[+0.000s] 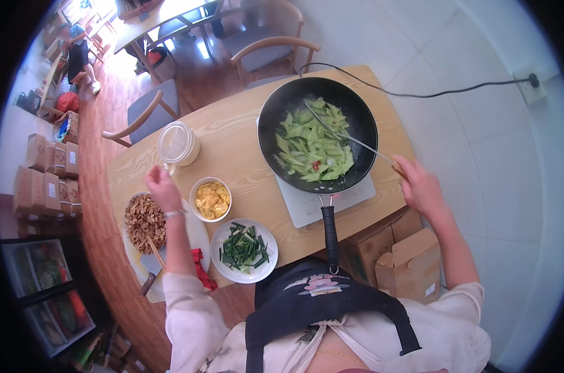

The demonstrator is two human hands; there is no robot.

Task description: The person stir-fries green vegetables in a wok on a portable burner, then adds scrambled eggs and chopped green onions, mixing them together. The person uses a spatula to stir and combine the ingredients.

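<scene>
My right hand (419, 189) grips the wooden handle of a metal spatula (363, 145), whose blade rests among sliced green vegetables (317, 144) in a black wok (268, 140). A red bit shows among the pieces. The wok sits on a white induction cooker (296, 210), its black handle (329, 233) pointing towards me. My left hand (163, 190) has its fingers curled beside the handle of a lidded plastic jar (181, 144); whether they touch it I cannot tell. Below that hand, a bowl of browned meat pieces (144, 221) stands partly behind my wrist, with chopsticks (155, 252) in it.
Scrambled egg fills a white bowl (211, 199); cut green stalks lie on a white plate (216, 265). A knife handle (147, 283) and red cloth or packaging (202, 272) lie at the table's left. A black cord (431, 95) runs to a wall socket. Chairs (151, 107) and cartons (405, 265) surround the table.
</scene>
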